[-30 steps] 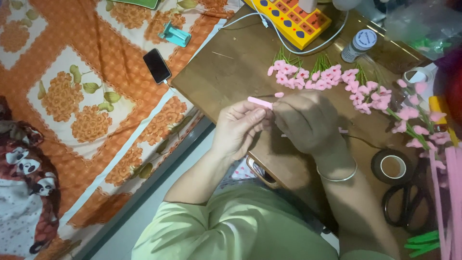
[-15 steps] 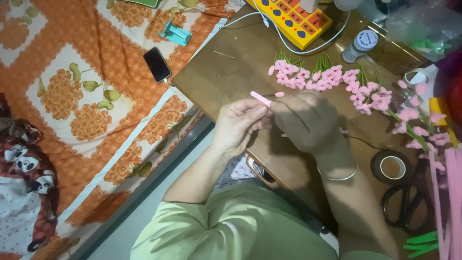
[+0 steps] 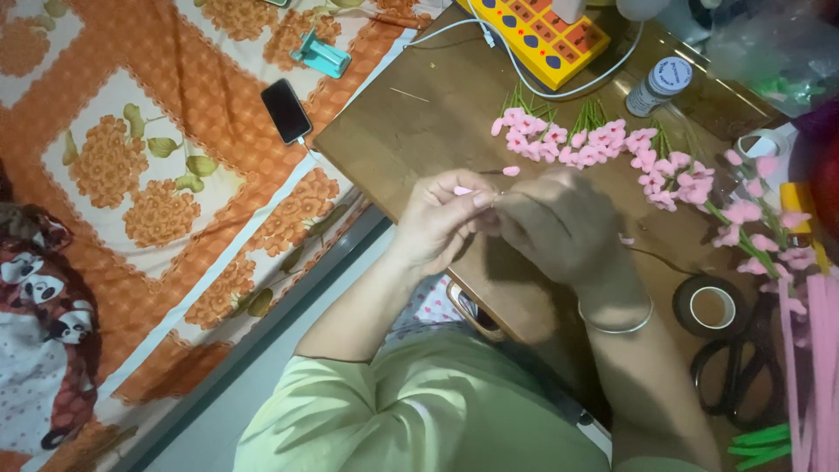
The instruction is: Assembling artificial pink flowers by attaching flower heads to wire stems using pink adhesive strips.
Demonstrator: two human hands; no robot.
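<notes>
Pinching a pink piece (image 3: 462, 190), apparently, between left hand (image 3: 441, 218) fingertips, right hand (image 3: 559, 225) touching.

Both hands (image 3: 502, 218) together, fingertips pinched

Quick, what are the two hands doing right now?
Left hand: closed, pinching a small pink piece.
Right hand: fingers curled at the same spot; its grip cannot be told.

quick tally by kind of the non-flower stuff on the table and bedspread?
Phone: 1
Tape roll: 1
Black scissors: 1
White-capped bottle: 1
Yellow tray: 1
Teal clip-like item: 1
Total: 6
</notes>
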